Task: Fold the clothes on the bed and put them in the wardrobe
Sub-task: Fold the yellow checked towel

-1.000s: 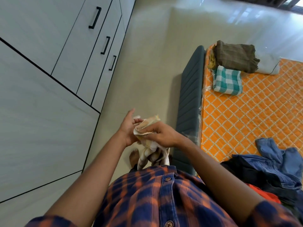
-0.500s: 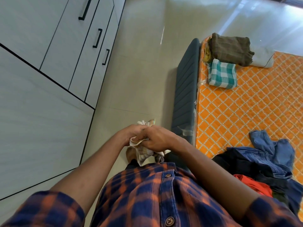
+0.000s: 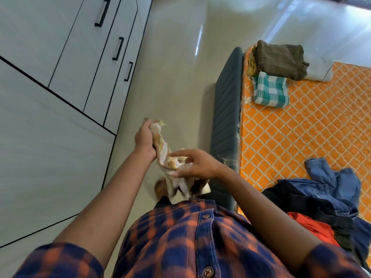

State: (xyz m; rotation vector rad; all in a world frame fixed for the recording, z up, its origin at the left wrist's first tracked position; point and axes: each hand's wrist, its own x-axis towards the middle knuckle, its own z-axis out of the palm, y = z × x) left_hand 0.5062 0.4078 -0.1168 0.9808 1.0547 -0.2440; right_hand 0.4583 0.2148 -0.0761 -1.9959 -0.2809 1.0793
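Pale floor tiles (image 3: 176, 81) lie beneath both hands, the bed (image 3: 301, 125) beyond the right hand (image 3: 197, 164). Bunched together a moment ago, the hands have parted: the left hand (image 3: 144, 140) grips the far end of the small patterned cloth (image 3: 163, 151), the right hand pinches its near end, and the fabric stretches between them.

1. A home bedroom: a low bed (image 3: 226, 125) with an orange patterned mattress (image 3: 311, 137).
2. Built-in wardrobe (image 3: 66, 47) with black handles.
3. Folded clothes (image 3: 270, 90) and a loose pile (image 3: 321, 199).
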